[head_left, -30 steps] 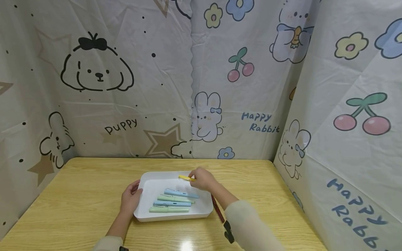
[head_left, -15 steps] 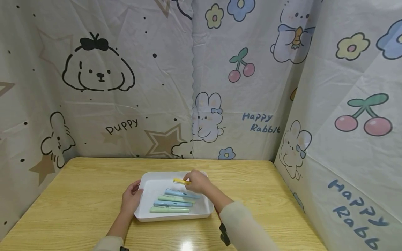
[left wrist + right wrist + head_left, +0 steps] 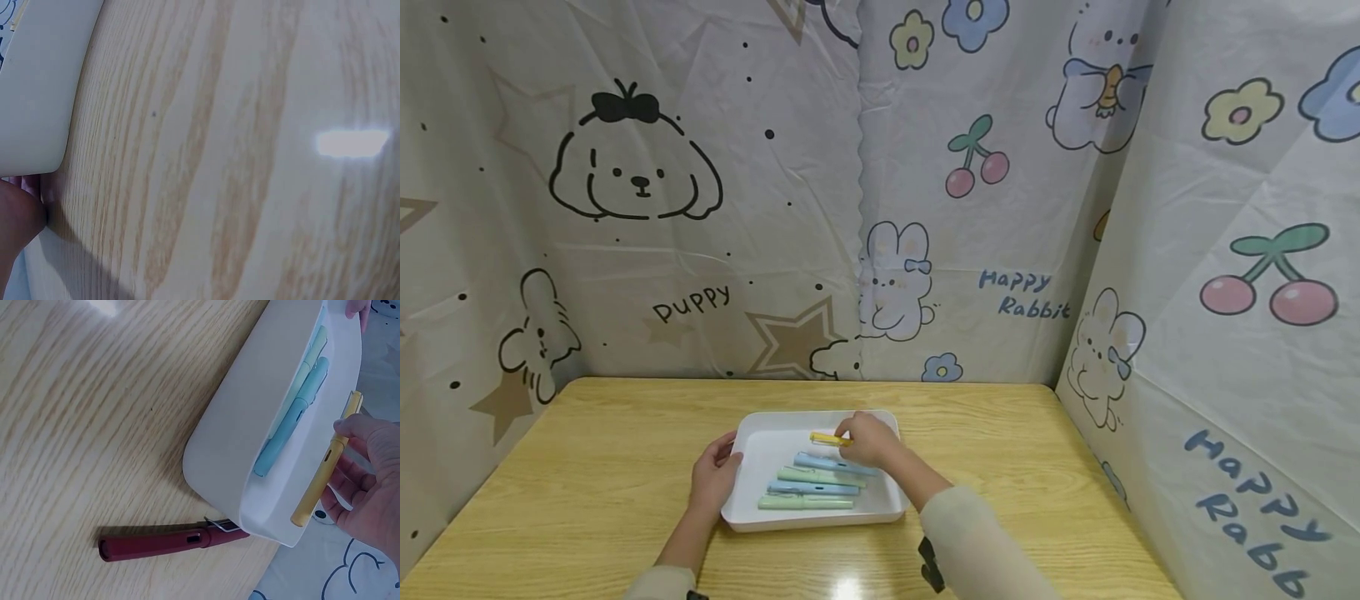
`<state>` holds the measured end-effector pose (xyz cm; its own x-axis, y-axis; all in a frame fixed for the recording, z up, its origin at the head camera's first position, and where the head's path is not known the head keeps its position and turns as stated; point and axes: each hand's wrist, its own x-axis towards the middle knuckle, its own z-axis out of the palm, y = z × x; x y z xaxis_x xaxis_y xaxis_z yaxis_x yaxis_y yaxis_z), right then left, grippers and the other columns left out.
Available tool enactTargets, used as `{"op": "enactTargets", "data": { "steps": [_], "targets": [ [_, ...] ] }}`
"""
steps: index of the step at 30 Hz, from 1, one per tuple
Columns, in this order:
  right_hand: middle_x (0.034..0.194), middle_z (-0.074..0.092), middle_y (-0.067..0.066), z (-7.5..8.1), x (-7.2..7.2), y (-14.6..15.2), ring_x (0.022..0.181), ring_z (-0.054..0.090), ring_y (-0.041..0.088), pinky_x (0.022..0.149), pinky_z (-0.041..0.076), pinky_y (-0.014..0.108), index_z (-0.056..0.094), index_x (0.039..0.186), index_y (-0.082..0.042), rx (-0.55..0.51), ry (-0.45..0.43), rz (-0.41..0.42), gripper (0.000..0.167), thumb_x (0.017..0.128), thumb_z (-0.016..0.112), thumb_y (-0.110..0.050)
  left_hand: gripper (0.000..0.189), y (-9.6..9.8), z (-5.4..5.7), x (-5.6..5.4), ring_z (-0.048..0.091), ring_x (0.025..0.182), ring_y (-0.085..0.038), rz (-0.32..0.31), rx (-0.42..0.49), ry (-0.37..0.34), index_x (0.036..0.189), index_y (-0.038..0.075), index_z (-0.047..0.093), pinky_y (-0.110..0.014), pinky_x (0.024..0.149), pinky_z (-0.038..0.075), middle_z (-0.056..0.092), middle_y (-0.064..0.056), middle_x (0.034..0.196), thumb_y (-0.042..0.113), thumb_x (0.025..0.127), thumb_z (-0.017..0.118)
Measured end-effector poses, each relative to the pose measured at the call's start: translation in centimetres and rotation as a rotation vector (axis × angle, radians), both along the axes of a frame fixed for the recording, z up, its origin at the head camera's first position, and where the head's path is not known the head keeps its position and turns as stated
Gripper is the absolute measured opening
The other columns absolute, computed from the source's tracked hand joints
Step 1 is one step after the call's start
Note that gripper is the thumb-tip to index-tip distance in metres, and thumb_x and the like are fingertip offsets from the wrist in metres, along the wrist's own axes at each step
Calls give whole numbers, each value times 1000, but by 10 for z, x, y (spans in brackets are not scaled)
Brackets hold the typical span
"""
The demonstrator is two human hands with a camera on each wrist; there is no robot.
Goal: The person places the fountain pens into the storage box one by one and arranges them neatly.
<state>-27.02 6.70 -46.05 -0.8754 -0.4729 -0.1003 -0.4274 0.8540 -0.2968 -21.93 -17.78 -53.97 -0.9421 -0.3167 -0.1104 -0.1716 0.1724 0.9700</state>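
Note:
My right hand (image 3: 871, 442) pinches a yellow fountain pen (image 3: 320, 481) between thumb and fingers, over the far part of a white tray (image 3: 812, 525). Below it in the tray lie two light blue pens (image 3: 812, 487) and two light green pens (image 3: 805, 502), roughly side by side. At the tray's left end, my left hand (image 3: 709, 482) grips the wall, thumb near the rim and fingers outside. The right wrist view shows a dark red fountain pen (image 3: 162, 542) on the table beside the tray; the right arm covers it in the head view.
The tray stands on a wooden table (image 3: 602, 467) with a light reflection near its front. Printed cloth (image 3: 700, 250) hangs behind the table and along both sides.
The right hand has moved left and slightly nearer with the yellow pen, now further over the tray. Its forearm now covers the dark red pen. The left hand and tray stay put.

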Motion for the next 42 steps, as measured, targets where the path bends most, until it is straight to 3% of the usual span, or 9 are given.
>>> {"op": "enactTargets", "data": {
  "steps": [18, 25, 35, 42],
  "targets": [
    [98, 61, 0, -14, 2, -7, 85, 57, 11, 71, 49, 26, 69, 109, -17, -2, 2, -32, 26, 84, 67, -25, 45, 0, 0, -1, 40, 126, -38, -4, 9, 5, 140, 2, 36, -52, 106, 36, 40, -27, 138, 9, 96, 42],
    [92, 60, 0, -19, 2, -9, 82, 57, 12, 66, 47, 27, 70, 107, -17, 1, 36, -52, 26, 83, 68, -25, 46, 1, 1, -1, 39, 126, -39, -9, 13, 3, 141, 2, 35, -52, 106, 35, 39, -27, 139, 9, 96, 42],
    [98, 62, 2, -26, 4, -10, 94, 59, 18, 78, 50, 36, 69, 109, -17, 4, 54, -72, 26, 85, 66, -26, 44, 1, 0, 0, 41, 125, -37, 6, 5, 8, 139, 2, 38, -51, 105, 37, 41, -26, 138, 9, 96, 42],
    [94, 61, 2, -27, 5, -13, 87, 57, 16, 75, 49, 33, 69, 109, -17, 5, 50, -80, 25, 86, 65, -26, 44, 1, 1, 0, 41, 125, -37, 7, 10, 14, 139, 2, 38, -50, 105, 37, 41, -26, 138, 8, 95, 42]
  ]
}}
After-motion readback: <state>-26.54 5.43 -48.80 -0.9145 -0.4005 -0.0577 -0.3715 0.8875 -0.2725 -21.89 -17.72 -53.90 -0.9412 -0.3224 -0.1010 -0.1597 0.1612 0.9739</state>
